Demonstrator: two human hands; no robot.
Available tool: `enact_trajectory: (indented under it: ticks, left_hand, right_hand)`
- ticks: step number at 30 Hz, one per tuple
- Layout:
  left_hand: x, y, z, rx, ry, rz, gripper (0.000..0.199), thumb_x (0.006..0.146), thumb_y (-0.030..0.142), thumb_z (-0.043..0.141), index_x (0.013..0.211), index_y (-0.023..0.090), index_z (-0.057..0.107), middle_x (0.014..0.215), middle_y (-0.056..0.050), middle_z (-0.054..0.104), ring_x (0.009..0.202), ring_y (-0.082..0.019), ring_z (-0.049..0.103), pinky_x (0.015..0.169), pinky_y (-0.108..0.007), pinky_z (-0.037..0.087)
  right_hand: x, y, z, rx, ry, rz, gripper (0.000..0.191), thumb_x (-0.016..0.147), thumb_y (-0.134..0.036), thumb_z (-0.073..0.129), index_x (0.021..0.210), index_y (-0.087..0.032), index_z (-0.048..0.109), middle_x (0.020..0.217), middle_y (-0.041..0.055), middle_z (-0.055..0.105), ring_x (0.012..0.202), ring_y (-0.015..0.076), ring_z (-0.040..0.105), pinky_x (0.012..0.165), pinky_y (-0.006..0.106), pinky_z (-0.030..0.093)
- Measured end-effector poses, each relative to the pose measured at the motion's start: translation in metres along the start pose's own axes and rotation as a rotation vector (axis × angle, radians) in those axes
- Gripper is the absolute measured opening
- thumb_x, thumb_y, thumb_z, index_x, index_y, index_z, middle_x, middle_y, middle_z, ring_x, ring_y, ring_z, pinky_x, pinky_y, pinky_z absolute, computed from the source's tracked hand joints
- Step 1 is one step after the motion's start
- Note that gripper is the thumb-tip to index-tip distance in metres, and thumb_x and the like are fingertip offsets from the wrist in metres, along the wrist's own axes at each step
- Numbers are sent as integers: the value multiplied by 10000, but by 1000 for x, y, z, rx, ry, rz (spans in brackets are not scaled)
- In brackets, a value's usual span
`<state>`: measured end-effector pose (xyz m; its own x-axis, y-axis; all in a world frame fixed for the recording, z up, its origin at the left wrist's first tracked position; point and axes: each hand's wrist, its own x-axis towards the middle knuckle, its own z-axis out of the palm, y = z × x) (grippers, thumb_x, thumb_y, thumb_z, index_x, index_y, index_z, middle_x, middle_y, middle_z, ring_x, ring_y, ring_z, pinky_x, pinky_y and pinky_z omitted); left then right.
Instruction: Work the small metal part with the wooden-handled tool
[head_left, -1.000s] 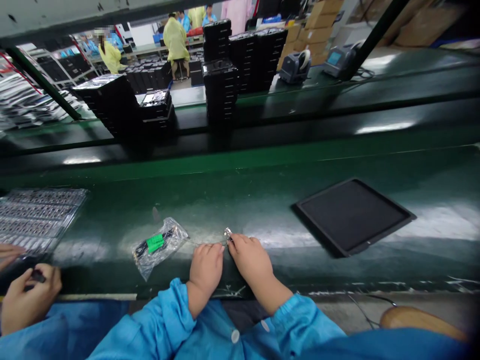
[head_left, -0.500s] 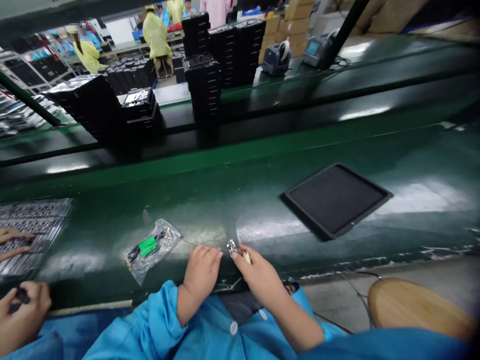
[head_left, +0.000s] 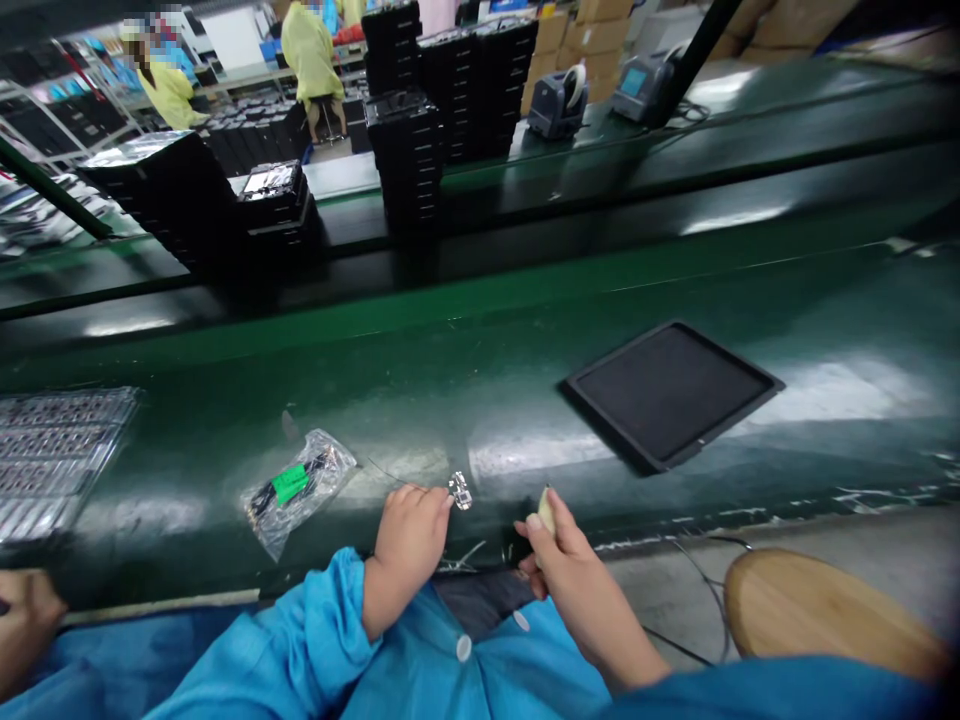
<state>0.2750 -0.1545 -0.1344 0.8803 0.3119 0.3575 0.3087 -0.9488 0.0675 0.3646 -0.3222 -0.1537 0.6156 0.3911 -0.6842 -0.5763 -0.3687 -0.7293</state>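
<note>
Cream sliver (head_left: 546, 512) sits pinched in the right grip (head_left: 562, 565), left hand (head_left: 409, 550) curled beside a metal fitting (head_left: 460, 491).

Bright overhead light falls across the green workbench (head_left: 300, 500), throwing pale glare just right of the small metal part (head_left: 460, 490), with only faint shadows. The picture is fairly sharp there, while the wide lens bends the far edges and the lower right corner darkens and blurs.
</note>
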Motion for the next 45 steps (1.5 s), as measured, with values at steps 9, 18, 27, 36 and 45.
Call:
enact_trajectory:
  ticks: [9,18,27,36,45]
  left_hand:
    - [-12,9,-23,-181,-10,63,238,881,290,388,824,246,615,758,122,619,726,-60,574,661,-218,544]
    - [-23,7,-25,-255,21,71,164,875,274,423,875,250,585,781,120,610,761,-35,559,698,-183,528]
    - [-24,8,-25,-286,-55,145,177,881,274,404,879,257,581,759,101,603,740,-42,551,769,-208,523]
    - [-21,8,-15,-278,0,185,152,871,232,415,921,240,558,780,96,599,746,-52,561,821,-285,535]
    - [-1,6,1,-110,56,86,124,822,134,464,789,203,561,726,77,590,718,-101,571,805,-343,541]
  right_hand:
    - [-31,-6,23,237,-300,-63,1047,543,-488,705,1368,-153,154,1276,124,433,1062,165,518,922,252,441]
    - [-18,-6,10,-459,-176,-315,681,706,-720,350,939,-168,674,1069,91,591,1065,236,514,1010,413,355]
    - [-11,2,32,-175,-238,-66,715,649,-641,502,1111,-99,564,956,75,576,849,162,516,792,299,411]
    - [-12,-16,39,143,-249,69,694,670,-428,559,1267,-110,408,704,-31,522,584,83,473,584,218,364]
    - [11,-23,43,487,-41,36,946,567,-635,697,1337,-184,381,883,6,564,760,89,518,598,168,446]
